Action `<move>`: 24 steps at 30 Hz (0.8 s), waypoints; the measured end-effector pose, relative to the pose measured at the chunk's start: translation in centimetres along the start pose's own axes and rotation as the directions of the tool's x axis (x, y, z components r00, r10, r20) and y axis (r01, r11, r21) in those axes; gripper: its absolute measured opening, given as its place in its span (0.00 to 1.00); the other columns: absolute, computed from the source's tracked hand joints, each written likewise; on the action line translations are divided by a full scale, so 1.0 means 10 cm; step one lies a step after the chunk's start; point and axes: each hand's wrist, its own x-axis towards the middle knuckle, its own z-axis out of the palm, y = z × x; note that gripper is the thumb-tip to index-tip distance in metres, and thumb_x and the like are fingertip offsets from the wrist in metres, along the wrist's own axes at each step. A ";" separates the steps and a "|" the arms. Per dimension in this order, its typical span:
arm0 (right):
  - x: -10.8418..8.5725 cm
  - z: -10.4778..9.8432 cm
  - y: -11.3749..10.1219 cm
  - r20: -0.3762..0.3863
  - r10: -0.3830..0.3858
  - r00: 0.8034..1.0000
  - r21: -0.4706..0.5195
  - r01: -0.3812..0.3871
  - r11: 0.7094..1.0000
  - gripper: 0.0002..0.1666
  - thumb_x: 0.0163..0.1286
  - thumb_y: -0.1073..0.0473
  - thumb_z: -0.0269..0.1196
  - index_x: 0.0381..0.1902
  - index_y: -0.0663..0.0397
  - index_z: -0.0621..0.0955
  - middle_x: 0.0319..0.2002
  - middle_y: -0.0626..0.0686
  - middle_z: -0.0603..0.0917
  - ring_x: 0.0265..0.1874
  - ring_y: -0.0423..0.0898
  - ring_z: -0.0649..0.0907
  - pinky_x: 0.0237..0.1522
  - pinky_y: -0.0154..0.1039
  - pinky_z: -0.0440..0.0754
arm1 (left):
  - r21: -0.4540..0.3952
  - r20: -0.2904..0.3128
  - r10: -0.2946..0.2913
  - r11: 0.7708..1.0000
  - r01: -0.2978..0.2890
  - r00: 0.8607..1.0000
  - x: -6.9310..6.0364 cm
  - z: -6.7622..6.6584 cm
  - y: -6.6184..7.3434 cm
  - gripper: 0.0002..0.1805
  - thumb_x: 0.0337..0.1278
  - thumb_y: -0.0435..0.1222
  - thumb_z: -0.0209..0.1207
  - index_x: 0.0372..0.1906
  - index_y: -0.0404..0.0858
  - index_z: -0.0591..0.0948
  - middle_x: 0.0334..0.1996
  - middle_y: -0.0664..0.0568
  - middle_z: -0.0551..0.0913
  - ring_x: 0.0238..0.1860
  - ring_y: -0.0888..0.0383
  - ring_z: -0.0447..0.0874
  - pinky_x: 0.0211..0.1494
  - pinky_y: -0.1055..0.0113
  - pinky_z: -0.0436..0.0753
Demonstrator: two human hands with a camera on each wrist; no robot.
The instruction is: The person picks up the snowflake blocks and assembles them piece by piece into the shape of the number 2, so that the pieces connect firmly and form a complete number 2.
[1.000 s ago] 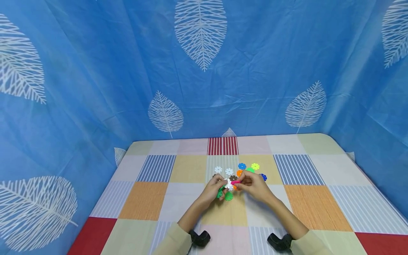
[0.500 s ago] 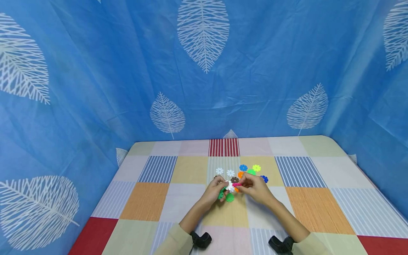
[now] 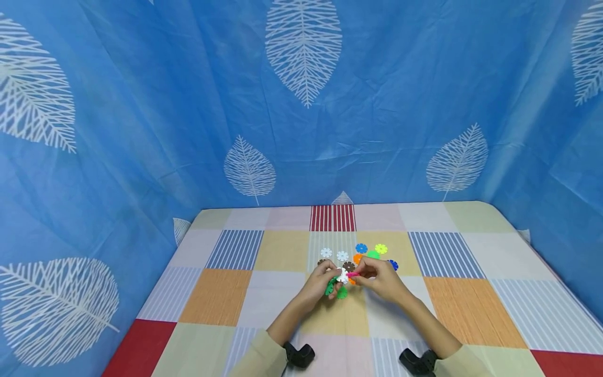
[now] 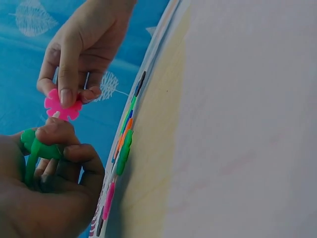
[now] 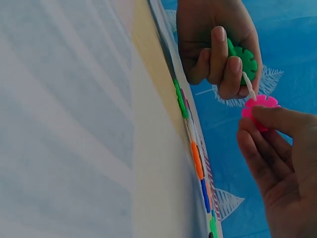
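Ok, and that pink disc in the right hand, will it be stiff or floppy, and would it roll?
The pink disc is probably stiff: pinched by the right hand, it shows no sag. It looks thin, so likely light. Laid flat and pushed, its shape suggests sliding rather than rolling.

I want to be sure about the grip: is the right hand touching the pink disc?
Touching. The right wrist view shows it plainly: the right hand pinches the pink disc, with its thumb over the disc's face.
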 end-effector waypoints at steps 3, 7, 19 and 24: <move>-0.01 0.02 -0.01 -0.028 -0.022 0.999 -0.035 0.021 0.999 0.11 0.52 0.78 0.64 0.25 0.59 0.77 0.25 0.56 0.82 0.24 0.50 0.82 0.28 0.39 0.83 | -0.015 0.008 0.002 1.000 -0.002 1.000 -0.01 0.00 0.00 0.10 0.66 0.35 0.48 0.29 0.38 0.62 0.14 0.51 0.70 0.11 0.64 0.64 0.15 0.76 0.66; -0.01 0.06 -0.04 -0.059 -0.085 0.995 -0.085 0.080 0.993 0.11 0.49 0.80 0.65 0.24 0.63 0.78 0.24 0.57 0.82 0.23 0.51 0.83 0.27 0.39 0.83 | -0.029 0.012 0.001 1.000 0.000 1.000 -0.01 0.01 0.00 0.10 0.66 0.34 0.46 0.28 0.39 0.62 0.14 0.51 0.70 0.11 0.65 0.63 0.15 0.76 0.64; 0.00 0.21 0.33 -0.144 -0.058 0.988 -0.069 0.049 0.996 0.14 0.53 0.69 0.68 0.38 0.59 0.78 0.33 0.54 0.83 0.30 0.47 0.83 0.31 0.39 0.83 | -0.102 -0.018 -0.005 0.995 0.003 1.000 0.04 -0.10 0.11 0.08 0.66 0.33 0.47 0.30 0.39 0.64 0.16 0.52 0.70 0.14 0.65 0.65 0.17 0.77 0.67; -0.02 0.24 0.44 -0.065 -0.037 0.997 -0.237 0.020 0.971 0.24 0.55 0.62 0.68 0.51 0.56 0.77 0.51 0.55 0.78 0.52 0.53 0.76 0.49 0.52 0.76 | -0.209 -0.192 0.006 0.977 -0.046 0.981 0.07 -0.29 0.17 0.05 0.65 0.33 0.47 0.34 0.38 0.64 0.17 0.51 0.70 0.15 0.66 0.66 0.16 0.79 0.67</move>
